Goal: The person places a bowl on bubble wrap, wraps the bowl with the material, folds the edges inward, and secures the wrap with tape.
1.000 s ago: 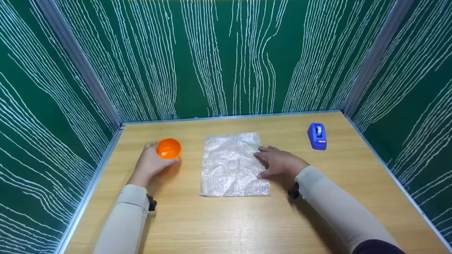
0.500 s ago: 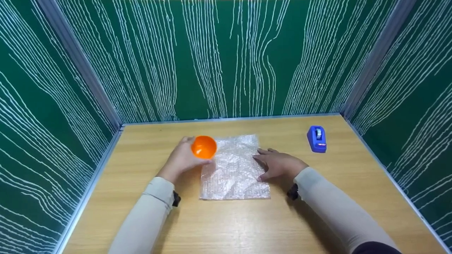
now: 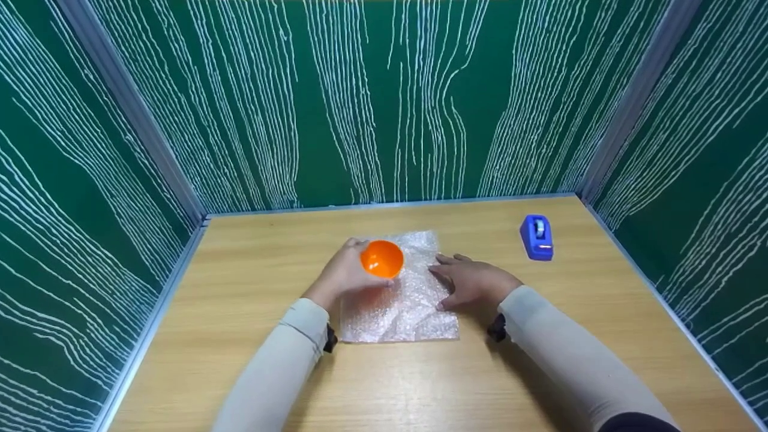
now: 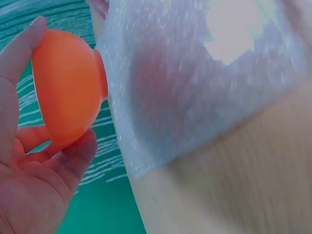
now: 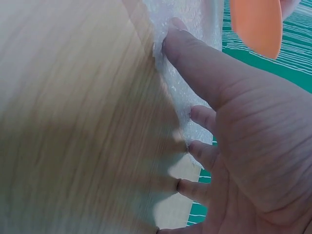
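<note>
An orange bowl [image 3: 382,259], mouth up, is over the left part of a bubble wrap sheet [image 3: 414,306] lying flat on the table. My left hand [image 3: 348,273] grips the bowl by its side, thumb on one side and fingers on the other. In the left wrist view the foot of the bowl [image 4: 68,87] faces the wrap; a reddish tint shows on the sheet beneath it. At the right edge of the sheet my right hand [image 3: 477,281] rests with fingers spread. In the right wrist view its thumb [image 5: 195,58] touches the wrap's edge.
A blue tape dispenser [image 3: 536,238] stands at the back right of the wooden table [image 3: 252,258]. Green panels [image 3: 336,120] with white wavy lines enclose the table at the back and both sides.
My left hand has carried the orange bowl rightwards, from the bare table left of the bubble wrap to over the sheet. My right hand has stayed at the sheet's right edge.
</note>
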The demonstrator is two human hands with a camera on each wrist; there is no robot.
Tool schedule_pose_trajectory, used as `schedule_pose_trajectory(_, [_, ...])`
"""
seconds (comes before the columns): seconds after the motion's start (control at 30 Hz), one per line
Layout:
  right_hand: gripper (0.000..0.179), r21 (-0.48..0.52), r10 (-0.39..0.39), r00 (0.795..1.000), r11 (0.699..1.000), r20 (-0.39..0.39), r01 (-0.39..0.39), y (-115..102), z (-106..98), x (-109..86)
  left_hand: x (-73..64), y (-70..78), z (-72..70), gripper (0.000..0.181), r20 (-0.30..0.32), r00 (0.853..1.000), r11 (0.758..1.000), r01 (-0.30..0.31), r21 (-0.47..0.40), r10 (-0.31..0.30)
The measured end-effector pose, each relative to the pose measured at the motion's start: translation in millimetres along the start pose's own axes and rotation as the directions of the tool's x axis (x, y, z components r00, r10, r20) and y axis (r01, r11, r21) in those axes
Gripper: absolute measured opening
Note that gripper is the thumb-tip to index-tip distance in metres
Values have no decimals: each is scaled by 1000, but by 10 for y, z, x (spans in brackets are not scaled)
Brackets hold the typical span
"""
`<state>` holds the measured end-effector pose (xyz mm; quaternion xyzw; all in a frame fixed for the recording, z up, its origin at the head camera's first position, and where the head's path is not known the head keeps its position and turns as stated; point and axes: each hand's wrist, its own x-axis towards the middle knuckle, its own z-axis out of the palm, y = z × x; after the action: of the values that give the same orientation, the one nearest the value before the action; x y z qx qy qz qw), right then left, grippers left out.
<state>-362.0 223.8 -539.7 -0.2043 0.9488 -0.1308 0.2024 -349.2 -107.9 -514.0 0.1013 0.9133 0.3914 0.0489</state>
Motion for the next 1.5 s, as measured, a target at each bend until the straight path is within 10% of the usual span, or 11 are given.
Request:
schedule_pose_trajectory(0.63, [103, -13, -25, 1000, 1000, 6, 26, 0, -19, 19, -7, -33, 345, 111, 87, 996, 999, -1, -47, 5])
schedule_pose_trajectory(1.5, [82, -30, -36, 997, 999, -73, 34, -99, -112, -27, -42, 47, 145, 85, 135, 989, 996, 61, -61, -52])
